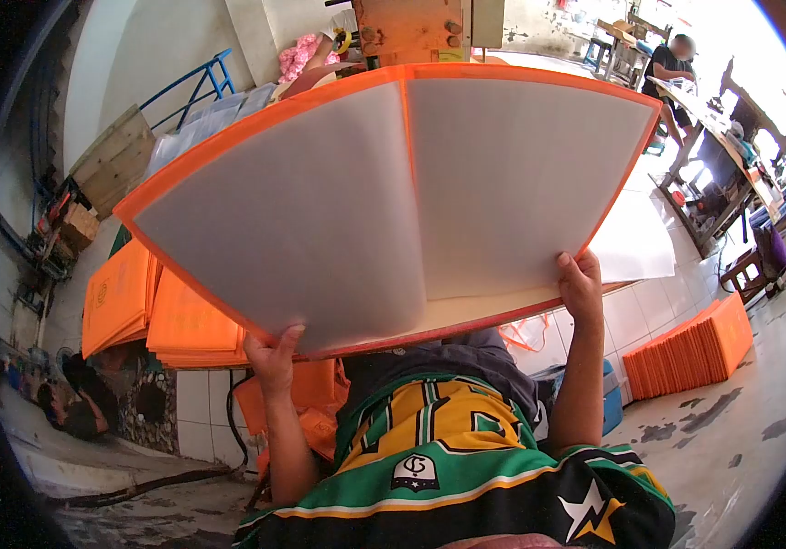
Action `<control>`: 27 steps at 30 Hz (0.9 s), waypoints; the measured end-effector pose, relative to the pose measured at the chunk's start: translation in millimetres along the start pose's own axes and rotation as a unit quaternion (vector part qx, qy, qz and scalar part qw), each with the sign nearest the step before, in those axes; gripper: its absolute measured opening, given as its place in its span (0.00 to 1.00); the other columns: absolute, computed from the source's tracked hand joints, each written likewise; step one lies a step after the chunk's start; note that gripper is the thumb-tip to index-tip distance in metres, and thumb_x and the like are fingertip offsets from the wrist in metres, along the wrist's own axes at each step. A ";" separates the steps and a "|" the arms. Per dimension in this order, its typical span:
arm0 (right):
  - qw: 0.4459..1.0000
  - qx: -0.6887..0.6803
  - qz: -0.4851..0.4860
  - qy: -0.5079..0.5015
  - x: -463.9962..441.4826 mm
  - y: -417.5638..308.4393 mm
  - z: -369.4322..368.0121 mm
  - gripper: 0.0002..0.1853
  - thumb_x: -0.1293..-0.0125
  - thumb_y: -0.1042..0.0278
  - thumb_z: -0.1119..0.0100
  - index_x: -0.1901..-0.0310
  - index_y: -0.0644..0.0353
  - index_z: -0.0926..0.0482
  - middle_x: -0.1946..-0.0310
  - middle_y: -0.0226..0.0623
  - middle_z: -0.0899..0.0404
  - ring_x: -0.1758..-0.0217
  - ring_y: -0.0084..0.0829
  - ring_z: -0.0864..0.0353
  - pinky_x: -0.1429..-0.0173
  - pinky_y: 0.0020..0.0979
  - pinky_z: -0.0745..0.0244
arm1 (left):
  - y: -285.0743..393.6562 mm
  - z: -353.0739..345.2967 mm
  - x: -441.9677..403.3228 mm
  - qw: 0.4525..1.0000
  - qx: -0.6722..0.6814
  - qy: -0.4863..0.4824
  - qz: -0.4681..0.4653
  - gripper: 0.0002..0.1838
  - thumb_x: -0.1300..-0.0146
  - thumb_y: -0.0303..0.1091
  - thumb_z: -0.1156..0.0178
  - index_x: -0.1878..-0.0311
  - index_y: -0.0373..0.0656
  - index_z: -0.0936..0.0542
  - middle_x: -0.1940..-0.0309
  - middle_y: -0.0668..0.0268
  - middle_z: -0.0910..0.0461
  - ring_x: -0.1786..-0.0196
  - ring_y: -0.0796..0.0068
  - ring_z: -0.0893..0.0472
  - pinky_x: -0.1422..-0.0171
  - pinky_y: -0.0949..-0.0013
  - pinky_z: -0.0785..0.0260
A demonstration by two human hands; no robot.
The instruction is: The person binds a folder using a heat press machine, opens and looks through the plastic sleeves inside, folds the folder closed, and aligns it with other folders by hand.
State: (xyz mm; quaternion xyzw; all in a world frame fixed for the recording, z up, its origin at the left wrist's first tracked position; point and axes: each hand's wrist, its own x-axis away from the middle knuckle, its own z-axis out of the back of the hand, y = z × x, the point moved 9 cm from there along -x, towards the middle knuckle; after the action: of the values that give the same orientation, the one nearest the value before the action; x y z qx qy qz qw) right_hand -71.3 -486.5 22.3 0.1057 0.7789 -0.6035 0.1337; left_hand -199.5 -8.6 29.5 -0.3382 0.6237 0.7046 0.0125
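While both hands gripped its near edge, an orange folder (pixel 374 210) lay spread wide like a book, well above the person's lap, its two broad panels faced with smooth, milky, translucent sheeting and framed by a narrow, bright orange border. Its spine ran as an orange ridge between them. At the folder's near left corner the left hand (pixel 272 366) was nearly closed, thumb laid over the border and the other fingers mostly hidden beneath. At its near right corner the right hand (pixel 580 285) was curled tightly, pinching the edge under a raised thumb. Below the folder's near edge showed a flat cream strip (pixel 475 311) with a reddish rim. Left of the folder lay stacks of flat orange covers (pixel 193 322), thin and sharp-cornered; to its right, on the floor, a long row of similar covers (pixel 690 348) formed a ribbed block. Just beside the folder's right edge spread a smooth white sheet (pixel 633 240). Beyond it, upper left, stood a blue tubular metal frame (pixel 196 87).
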 end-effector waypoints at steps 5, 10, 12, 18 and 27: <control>1.000 0.007 0.006 0.009 0.0 -2.9 -1.6 0.25 0.40 0.50 0.35 0.54 0.67 0.24 0.63 0.31 0.22 0.60 0.23 0.24 0.56 0.26 0.30 | -24.0 17.9 0.6 0.999 -0.021 0.044 0.018 0.15 0.38 0.44 0.37 0.63 0.43 0.26 0.71 0.74 0.28 0.69 0.80 0.29 0.63 0.73 0.34; 1.000 0.017 0.012 0.012 0.2 -2.9 -0.5 0.27 0.40 0.50 0.34 0.54 0.69 0.25 0.62 0.34 0.22 0.60 0.25 0.24 0.56 0.27 0.29 | -43.4 26.4 2.0 0.999 0.012 0.031 0.033 0.21 0.34 0.54 0.44 0.70 0.46 0.30 0.75 0.78 0.36 0.70 0.84 0.37 0.67 0.75 0.44; 1.000 0.022 0.007 0.012 0.7 -1.1 1.5 0.27 0.41 0.50 0.34 0.54 0.69 0.25 0.62 0.35 0.22 0.59 0.25 0.24 0.55 0.28 0.28 | -24.5 22.9 1.1 0.998 -0.030 0.053 -0.011 0.23 0.35 0.56 0.45 0.72 0.46 0.31 0.75 0.78 0.36 0.69 0.84 0.37 0.65 0.75 0.44; 1.000 0.008 0.000 0.009 1.5 -0.4 0.5 0.29 0.42 0.48 0.34 0.53 0.69 0.25 0.61 0.36 0.21 0.58 0.27 0.23 0.54 0.29 0.28 | -27.8 25.1 2.6 0.998 -0.033 0.052 -0.016 0.21 0.33 0.54 0.46 0.72 0.46 0.32 0.74 0.77 0.37 0.68 0.83 0.37 0.64 0.74 0.44; 1.000 0.015 0.000 0.015 1.4 -0.4 0.6 0.29 0.42 0.47 0.33 0.53 0.69 0.24 0.61 0.36 0.21 0.58 0.27 0.23 0.54 0.29 0.28 | -22.0 22.3 2.9 0.999 -0.005 0.033 -0.035 0.18 0.32 0.50 0.45 0.70 0.47 0.32 0.74 0.78 0.38 0.70 0.84 0.39 0.67 0.76 0.46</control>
State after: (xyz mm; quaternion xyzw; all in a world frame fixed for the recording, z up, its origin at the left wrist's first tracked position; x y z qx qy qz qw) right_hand -72.7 -487.1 22.1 0.1165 0.7718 -0.6134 0.1202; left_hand -202.3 15.0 8.7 -0.3830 0.6082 0.6952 0.0149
